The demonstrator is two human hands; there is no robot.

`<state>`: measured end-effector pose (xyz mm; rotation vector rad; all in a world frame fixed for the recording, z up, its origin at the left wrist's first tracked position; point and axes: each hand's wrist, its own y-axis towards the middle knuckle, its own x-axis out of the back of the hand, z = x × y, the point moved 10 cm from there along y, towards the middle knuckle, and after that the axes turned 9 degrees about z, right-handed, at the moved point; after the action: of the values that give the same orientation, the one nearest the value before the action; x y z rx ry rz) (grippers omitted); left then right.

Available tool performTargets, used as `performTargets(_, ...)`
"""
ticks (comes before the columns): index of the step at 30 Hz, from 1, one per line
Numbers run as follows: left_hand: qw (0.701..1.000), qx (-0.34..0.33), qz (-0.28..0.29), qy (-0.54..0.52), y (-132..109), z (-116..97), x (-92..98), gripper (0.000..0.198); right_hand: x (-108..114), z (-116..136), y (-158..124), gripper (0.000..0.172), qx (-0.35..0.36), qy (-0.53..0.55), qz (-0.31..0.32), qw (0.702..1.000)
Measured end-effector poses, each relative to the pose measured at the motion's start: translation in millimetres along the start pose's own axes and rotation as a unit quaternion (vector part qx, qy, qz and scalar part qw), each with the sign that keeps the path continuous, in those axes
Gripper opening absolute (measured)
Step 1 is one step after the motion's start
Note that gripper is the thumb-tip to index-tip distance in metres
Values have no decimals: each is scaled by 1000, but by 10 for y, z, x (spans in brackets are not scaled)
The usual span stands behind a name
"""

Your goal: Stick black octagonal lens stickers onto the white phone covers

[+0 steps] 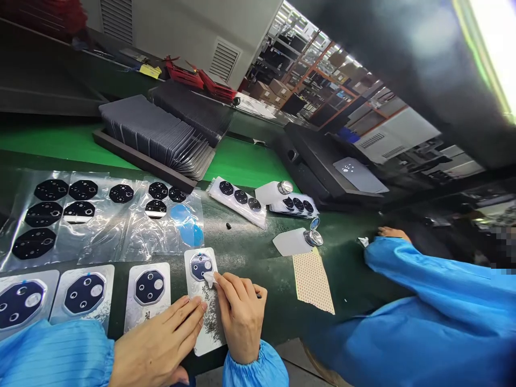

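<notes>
Flat on the lower part of a pale metal phone-back-like panel [212, 322] lies my left hand [161, 336], its fingers stretched out. My right hand [242, 309] pinches a small crumpled white wipe [209, 278] against the same panel, at the lower edge of its dark octagonal insert [198, 265]. Dark markings run down the panel's face, partly covered by both hands. To the left are similar panels with octagonal inserts: one [131, 274] beside my left hand, another [108, 274] farther left, and a third [8, 336] at the frame's edge.
Clear plastic film [133, 236] bears several black octagonal pieces and blue discs. Behind it stands a black tray [141, 164] of stacked dark plates. White bottles [290, 243] and a perforated yellowish sheet [312, 279] lie right of centre. A co-worker's blue sleeve [435, 274] reaches in from the right.
</notes>
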<state>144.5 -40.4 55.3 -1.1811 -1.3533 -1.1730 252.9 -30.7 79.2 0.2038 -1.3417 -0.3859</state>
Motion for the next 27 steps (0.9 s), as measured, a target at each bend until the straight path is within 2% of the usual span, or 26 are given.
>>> performTargets(20,1000,-3,-3,12,-16,-5,-38,81,-21,-31,22,22,-13,18,23,1000)
performTargets(27,1000,-4,-12,13,-8,-9,-24,79,13,-363,-36,20,-99,108,16,989)
